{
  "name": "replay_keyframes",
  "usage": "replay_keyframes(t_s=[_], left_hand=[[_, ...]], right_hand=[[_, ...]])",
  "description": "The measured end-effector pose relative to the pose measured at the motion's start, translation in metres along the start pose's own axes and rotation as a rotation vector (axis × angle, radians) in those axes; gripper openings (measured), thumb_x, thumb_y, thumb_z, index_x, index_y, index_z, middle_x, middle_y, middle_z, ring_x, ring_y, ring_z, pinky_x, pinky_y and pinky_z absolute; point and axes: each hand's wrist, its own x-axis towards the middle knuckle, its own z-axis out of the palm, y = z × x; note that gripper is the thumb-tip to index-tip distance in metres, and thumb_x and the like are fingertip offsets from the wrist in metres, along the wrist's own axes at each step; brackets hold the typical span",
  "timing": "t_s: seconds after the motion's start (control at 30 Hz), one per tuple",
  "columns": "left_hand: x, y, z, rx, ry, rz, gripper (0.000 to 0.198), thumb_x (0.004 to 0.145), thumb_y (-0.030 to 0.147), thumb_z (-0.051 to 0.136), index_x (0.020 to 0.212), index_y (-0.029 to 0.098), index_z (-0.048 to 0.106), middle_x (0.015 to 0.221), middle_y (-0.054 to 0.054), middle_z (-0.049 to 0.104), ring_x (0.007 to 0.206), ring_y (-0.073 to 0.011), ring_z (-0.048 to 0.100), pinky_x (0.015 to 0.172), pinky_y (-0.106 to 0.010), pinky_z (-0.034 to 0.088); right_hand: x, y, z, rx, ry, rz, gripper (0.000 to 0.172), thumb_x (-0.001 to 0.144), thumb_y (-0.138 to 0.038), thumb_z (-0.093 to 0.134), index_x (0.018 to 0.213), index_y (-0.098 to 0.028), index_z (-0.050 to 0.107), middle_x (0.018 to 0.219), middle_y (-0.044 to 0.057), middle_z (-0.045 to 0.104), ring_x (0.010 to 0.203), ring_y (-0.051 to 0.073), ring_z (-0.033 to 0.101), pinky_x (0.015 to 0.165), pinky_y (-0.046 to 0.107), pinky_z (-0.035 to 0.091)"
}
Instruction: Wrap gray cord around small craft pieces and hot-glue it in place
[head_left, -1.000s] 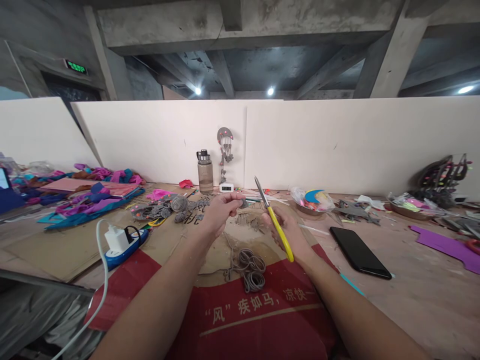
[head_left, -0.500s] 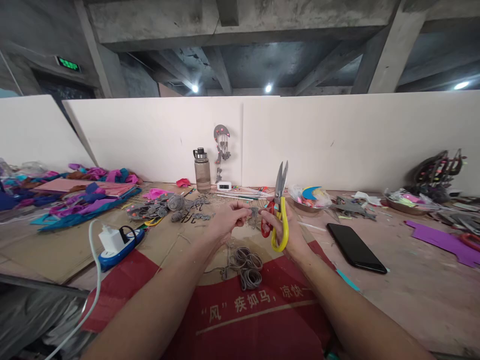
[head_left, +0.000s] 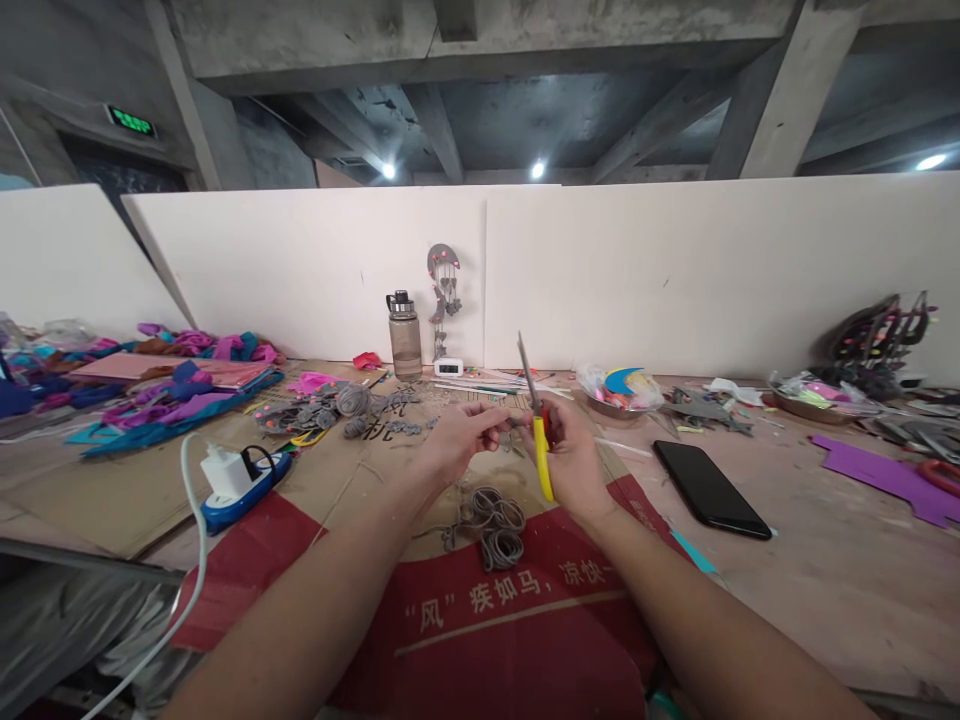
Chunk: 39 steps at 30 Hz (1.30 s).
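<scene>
My right hand (head_left: 571, 455) holds scissors (head_left: 541, 450) with yellow and red handles, their blades pointing up and away. To its left, my left hand (head_left: 466, 437) is pinched close to the scissors. A small grey piece (head_left: 514, 428) shows between the two hands, too small to make out clearly. Below them a looped bundle of grey cord (head_left: 495, 525) lies on the red and brown printed cardboard (head_left: 517, 620). Farther left sits a heap of grey cord and cut pieces (head_left: 330, 410).
A water bottle (head_left: 405, 340) and a small white clock (head_left: 448, 368) stand by the white board (head_left: 300, 270), where a grey moon-shaped hanging (head_left: 443, 262) is fixed. A black phone (head_left: 709, 488) lies to the right, a blue power strip (head_left: 247, 495) with a cable to the left.
The scissors have turned in my right hand, so their blades now show nearly edge-on and lean left. My left hand stays pinched at about the same place. The cord bundle has not moved.
</scene>
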Motion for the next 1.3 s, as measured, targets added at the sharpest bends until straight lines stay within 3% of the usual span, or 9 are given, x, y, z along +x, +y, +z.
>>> replay_keyframes(t_s=[0.13,0.27,0.37,0.53,0.63,0.8,1.03,1.13,1.3], left_hand=[[0.006,-0.001,-0.007,0.075,0.059,0.019,0.023,0.059,0.028,0.078,0.066,0.012,0.064,0.057,0.001,0.057,0.044,-0.0044,0.043,0.046,-0.021,0.033],[0.013,0.009,-0.026,0.098,0.195,0.080,0.025,0.055,0.023,0.080,0.071,0.011,0.066,0.058,0.001,0.057,0.045,-0.0044,0.044,0.043,-0.019,0.033],[0.017,0.022,-0.046,0.019,0.287,0.109,0.027,0.056,0.021,0.079,0.078,0.010,0.067,0.056,0.002,0.055,0.045,-0.0035,0.043,0.043,-0.017,0.036],[0.020,0.038,-0.075,-0.111,0.405,0.150,0.021,0.061,0.019,0.077,0.077,0.011,0.066,0.055,0.003,0.055,0.047,-0.0039,0.048,0.046,-0.015,0.042],[0.020,0.040,-0.079,-0.139,0.417,0.160,0.019,0.063,0.017,0.075,0.077,0.011,0.065,0.055,0.002,0.055,0.047,-0.0044,0.049,0.046,-0.015,0.042],[0.018,0.037,-0.071,-0.136,0.382,0.123,0.019,0.063,0.020,0.076,0.075,0.012,0.064,0.057,0.002,0.057,0.048,-0.0047,0.050,0.047,-0.015,0.043],[0.017,0.034,-0.061,-0.164,0.358,0.149,0.012,0.069,0.017,0.071,0.077,0.010,0.064,0.060,-0.001,0.060,0.053,-0.0062,0.055,0.051,-0.016,0.046],[0.017,0.041,-0.069,-0.233,0.413,0.227,0.006,0.073,0.012,0.067,0.077,0.010,0.063,0.062,-0.001,0.061,0.055,-0.0067,0.058,0.054,-0.017,0.049],[0.015,0.052,-0.087,-0.316,0.472,0.350,0.007,0.075,0.008,0.066,0.080,0.010,0.063,0.066,-0.001,0.062,0.059,-0.0066,0.060,0.062,-0.017,0.053]], right_hand=[[-0.003,0.000,0.001,-0.051,-0.105,-0.008,0.041,0.076,-0.023,0.062,0.117,-0.021,0.053,0.098,0.003,0.064,0.087,0.016,0.060,0.082,0.030,0.047],[0.003,0.002,-0.003,-0.131,-0.127,0.114,0.044,0.078,-0.031,0.061,0.119,-0.018,0.051,0.090,0.003,0.066,0.082,0.017,0.061,0.075,0.029,0.047],[0.006,0.006,-0.006,-0.359,-0.206,0.224,0.038,0.078,-0.035,0.059,0.113,-0.019,0.056,0.090,0.004,0.067,0.081,0.018,0.062,0.073,0.029,0.045],[0.000,0.011,-0.009,-0.844,-0.450,0.312,0.026,0.079,-0.032,0.056,0.102,-0.022,0.062,0.085,0.006,0.069,0.077,0.020,0.064,0.066,0.027,0.042],[-0.004,0.010,-0.011,-1.047,-0.530,0.319,0.027,0.078,-0.028,0.053,0.102,-0.020,0.062,0.089,0.010,0.070,0.080,0.024,0.066,0.064,0.028,0.041],[-0.001,0.007,-0.015,-1.169,-0.634,0.358,0.032,0.081,-0.027,0.048,0.109,-0.017,0.060,0.097,0.013,0.069,0.087,0.026,0.065,0.068,0.031,0.043],[-0.001,0.000,-0.015,-1.257,-0.669,0.221,0.039,0.083,-0.034,0.050,0.116,-0.015,0.058,0.110,0.019,0.060,0.105,0.031,0.056,0.085,0.039,0.041],[-0.002,-0.003,-0.013,-1.236,-0.593,0.222,0.038,0.085,-0.041,0.050,0.113,-0.017,0.061,0.112,0.019,0.059,0.107,0.033,0.054,0.088,0.044,0.038],[-0.003,-0.001,-0.008,-1.123,-0.539,0.222,0.036,0.088,-0.041,0.048,0.113,-0.019,0.061,0.107,0.015,0.061,0.102,0.027,0.056,0.087,0.038,0.039]])
